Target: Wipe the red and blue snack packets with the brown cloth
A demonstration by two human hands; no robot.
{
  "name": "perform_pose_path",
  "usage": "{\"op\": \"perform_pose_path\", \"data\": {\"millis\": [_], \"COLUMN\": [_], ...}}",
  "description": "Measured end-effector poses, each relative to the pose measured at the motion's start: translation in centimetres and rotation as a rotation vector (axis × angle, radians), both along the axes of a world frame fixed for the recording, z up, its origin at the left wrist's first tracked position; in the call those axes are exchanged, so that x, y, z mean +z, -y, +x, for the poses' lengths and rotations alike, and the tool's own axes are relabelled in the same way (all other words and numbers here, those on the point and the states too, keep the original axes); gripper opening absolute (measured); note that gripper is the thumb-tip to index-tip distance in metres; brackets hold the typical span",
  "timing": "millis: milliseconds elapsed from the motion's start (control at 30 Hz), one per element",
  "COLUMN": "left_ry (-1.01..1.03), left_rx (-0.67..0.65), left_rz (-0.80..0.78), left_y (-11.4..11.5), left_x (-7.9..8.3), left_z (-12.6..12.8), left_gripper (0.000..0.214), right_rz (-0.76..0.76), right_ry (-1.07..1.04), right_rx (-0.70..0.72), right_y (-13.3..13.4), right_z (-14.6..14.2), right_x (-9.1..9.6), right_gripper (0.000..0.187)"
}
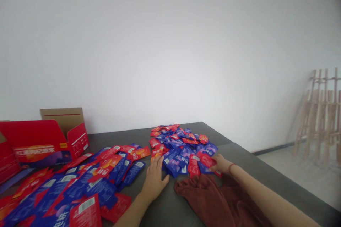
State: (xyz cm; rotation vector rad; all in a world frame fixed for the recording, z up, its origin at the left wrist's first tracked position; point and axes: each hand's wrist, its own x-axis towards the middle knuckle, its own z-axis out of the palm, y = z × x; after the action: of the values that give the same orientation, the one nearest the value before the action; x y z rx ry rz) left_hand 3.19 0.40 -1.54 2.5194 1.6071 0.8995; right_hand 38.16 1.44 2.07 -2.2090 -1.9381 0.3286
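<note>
Red and blue sachets lie in a heap [181,147] on the dark grey table [239,159]. My left hand [153,179] lies flat on the table with its fingers stretched out, its fingertips at the heap's left edge by a red sachet [156,153]. My right hand [221,165] rests at the heap's right edge, fingers curled on a red sachet [207,160]. A red string is tied round that wrist.
A larger spread of red and blue sachets [66,188] covers the table's left part. An open red carton [39,143] stands at the far left. A dark red cloth [213,198] lies between my arms. Wooden frames [322,110] lean on the wall at right.
</note>
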Motion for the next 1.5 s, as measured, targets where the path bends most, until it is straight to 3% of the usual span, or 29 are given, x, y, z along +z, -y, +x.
{"op": "perform_pose_path", "data": {"millis": [167, 300, 500, 633, 767, 833, 900, 1033, 1133, 1300, 1500], "left_ry": [-0.037, 0.026, 0.076, 0.042, -0.053, -0.103, -0.132, -0.174, -0.242, -0.305, -0.415], "left_rx": [-0.037, -0.105, -0.058, 0.028, -0.048, -0.116, -0.166, -0.282, -0.378, -0.299, -0.312], "left_rz": [-0.046, -0.021, -0.014, -0.009, 0.058, 0.099, 0.148, 0.245, 0.248, 0.175, 0.206], "left_y": [0.1, 0.1, 0.1, 0.1, 0.2, 0.3, 0.5, 0.8, 1.2, 1.6, 0.6], "left_x": [0.4, 0.6, 0.6, 0.3, 0.2, 0.5, 1.1, 2.4, 2.4, 1.7, 3.6], "left_z": [0.0, -0.1, -0.2, -0.1, -0.1, -0.2, -0.2, 0.0, 0.3, 0.7, 2.2], "left_gripper": [0.066, 0.067, 0.080, 0.085, 0.076, 0.064, 0.051, 0.024, 0.024, 0.045, 0.019], "right_rz": [-0.048, -0.030, 0.060, 0.177, 0.302, 0.261, 0.210, 0.323, 0.374, 0.371, 0.371], "right_ry": [0.001, 0.010, 0.010, 0.024, 0.045, 0.084, 0.122, 0.122, 0.093, 0.016, -0.108], "right_rx": [0.183, 0.280, 0.382, 0.368, 0.508, 0.542, 0.556, 0.515, 0.521, 0.480, 0.389], "right_y": [-2.9, -3.6, -3.0, 0.8, 8.0, 10.9, 12.3, 10.8, 8.4, 6.2, 6.3], "right_z": [-7.5, -11.7, -14.1, -15.0, -15.4, -14.9, -14.1, -12.3, -11.6, -11.4, -9.2], "right_x": [0.4, 0.9, 2.1, 3.7, 2.6, 0.9, -0.8, -2.3, -2.1, -1.7, -1.1], "right_gripper": [0.068, 0.073, 0.085, 0.084, 0.075, 0.080, 0.074, 0.057, 0.050, 0.049, 0.047]}}
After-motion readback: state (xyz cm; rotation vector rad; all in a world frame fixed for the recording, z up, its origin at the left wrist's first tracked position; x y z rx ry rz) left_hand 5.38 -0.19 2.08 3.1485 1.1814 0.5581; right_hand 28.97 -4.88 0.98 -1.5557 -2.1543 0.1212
